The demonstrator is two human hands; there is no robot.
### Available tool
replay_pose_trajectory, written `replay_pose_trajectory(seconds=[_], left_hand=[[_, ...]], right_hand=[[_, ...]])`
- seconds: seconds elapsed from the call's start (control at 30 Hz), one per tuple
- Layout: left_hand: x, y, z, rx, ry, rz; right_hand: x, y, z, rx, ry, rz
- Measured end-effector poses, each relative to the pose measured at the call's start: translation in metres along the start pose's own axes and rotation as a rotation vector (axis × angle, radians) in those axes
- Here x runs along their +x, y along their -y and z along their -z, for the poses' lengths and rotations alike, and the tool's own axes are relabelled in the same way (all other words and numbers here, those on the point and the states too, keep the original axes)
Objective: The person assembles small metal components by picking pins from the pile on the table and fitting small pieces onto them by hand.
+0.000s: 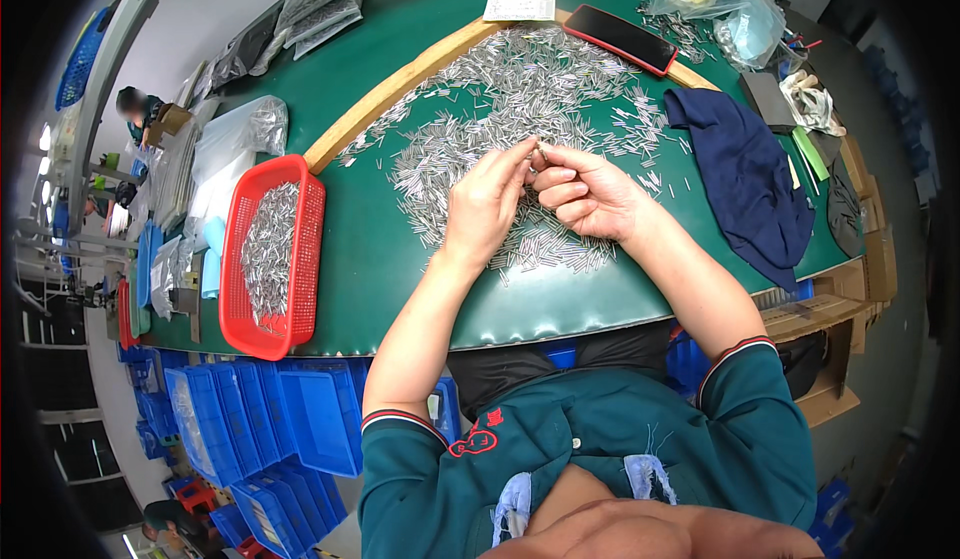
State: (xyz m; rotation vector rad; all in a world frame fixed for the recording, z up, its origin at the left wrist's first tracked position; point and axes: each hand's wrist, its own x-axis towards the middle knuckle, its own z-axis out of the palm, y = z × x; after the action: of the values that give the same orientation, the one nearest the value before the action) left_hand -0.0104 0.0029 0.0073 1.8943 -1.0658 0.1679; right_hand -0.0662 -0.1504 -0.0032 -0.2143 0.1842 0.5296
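Note:
A wide heap of small silvery metal pins point(450, 159) is spread over the green tabletop point(375, 249). Above the middle of this heap, my left hand point(485, 199) and my right hand point(590, 194) meet at the fingertips. Thumb and forefinger of each hand are pinched together. Whatever lies between them is too small to make out. The right hand's other fingers are curled in. To the left, a red plastic basket point(309, 259) holds many more of the same pins.
Wooden strips point(400, 79) border the heap at the back, with a phone point(622, 41) and paper slips point(520, 5) on them. Dark blue cloth point(745, 179) lies to the right. Plastic bags point(240, 134) are at the left. Blue bins point(320, 419) stand below the table edge.

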Motion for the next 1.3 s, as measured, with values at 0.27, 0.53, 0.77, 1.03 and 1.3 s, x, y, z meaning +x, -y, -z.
replay_pose_trajectory(seconds=[0.27, 0.53, 0.77, 1.03, 1.3], left_hand=[[0.001, 0.0, 0.0, 0.163, -0.029, -0.131], [0.002, -0.001, 0.0, -0.429, 0.017, 0.242], [-0.001, 0.012, -0.003, -0.191, -0.036, 0.112], [0.007, 0.001, 0.015, 0.003, 0.051, 0.021], [-0.004, 0.016, 0.023, 0.567, 0.279, 0.049]], right_hand=[[0.004, -0.007, -0.009, -0.247, -0.248, 0.234], [0.003, -0.005, -0.007, -0.313, -0.229, 0.247], [0.001, -0.013, -0.021, -0.601, -0.279, 0.426], [0.003, -0.003, -0.005, -0.262, -0.157, 0.261], [0.005, 0.001, 0.004, 0.086, 0.006, 0.098]])
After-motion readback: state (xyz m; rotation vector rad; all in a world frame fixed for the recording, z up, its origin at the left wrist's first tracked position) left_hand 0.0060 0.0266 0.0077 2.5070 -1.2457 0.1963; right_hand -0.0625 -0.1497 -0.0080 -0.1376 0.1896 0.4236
